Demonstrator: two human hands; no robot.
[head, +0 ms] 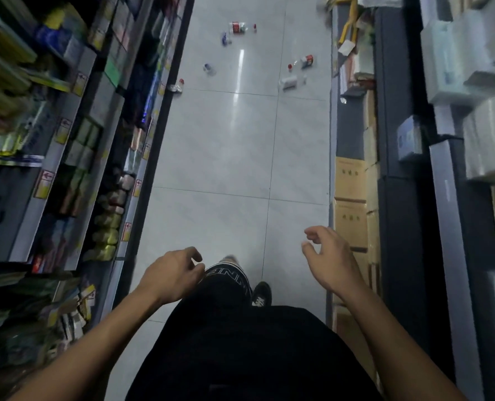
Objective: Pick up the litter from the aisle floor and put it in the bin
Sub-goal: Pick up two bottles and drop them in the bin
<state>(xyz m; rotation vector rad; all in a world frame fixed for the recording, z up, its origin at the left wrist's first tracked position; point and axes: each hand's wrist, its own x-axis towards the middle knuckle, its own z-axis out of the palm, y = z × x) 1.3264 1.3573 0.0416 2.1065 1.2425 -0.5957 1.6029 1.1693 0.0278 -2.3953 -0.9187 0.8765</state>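
**Litter lies far ahead of our empty hands**

Nearest us, our left hand [176, 270] and right hand [330, 256] hang out in front at waist height, fingers loosely curled, holding nothing. The litter sits well ahead up the aisle floor [226, 157]: a red-labelled bottle [238, 27] farthest off, another bottle [307, 61] and a pale crumpled one [289, 82] toward the right, a small clear one [209, 69] mid-aisle, and one [177, 87] against the left shelf base [153, 157]. We judge the right-side cluster suits our right hand (both are equally far off). Most bottles lie on their sides, axes blurred. No bin shows.
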